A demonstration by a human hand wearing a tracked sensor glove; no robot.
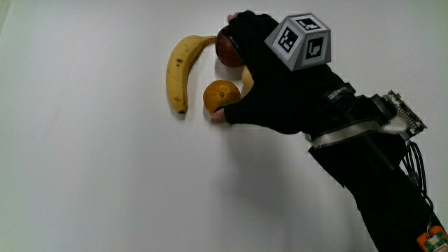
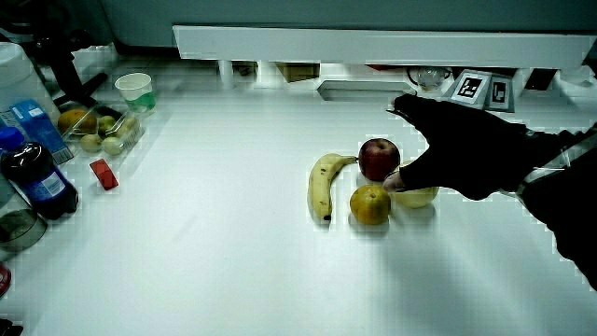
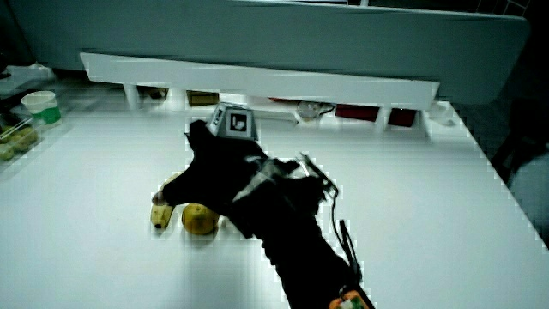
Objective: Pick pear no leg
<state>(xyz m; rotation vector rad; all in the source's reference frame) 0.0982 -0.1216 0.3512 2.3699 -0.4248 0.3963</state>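
Hand (image 1: 280,84): yours, over the pear (image 2: 417,195), fingers curled around it.
Pear: on the table (image 1: 91,182), between apple (image 2: 379,158) and orange (image 1: 221,96).

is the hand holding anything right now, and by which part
The hand covers the pear, beside the orange; whether it grips the pear cannot be told.

The hand (image 1: 280,84) covers nearly all of the pear (image 2: 417,195); in a side view only a pale yellow-green strip shows under the palm. The apple (image 1: 227,49) is half hidden beneath the fingers, and whether the grip has closed on the pear cannot be told. In a side view the forearm (image 3: 292,232) hides the apple entirely.
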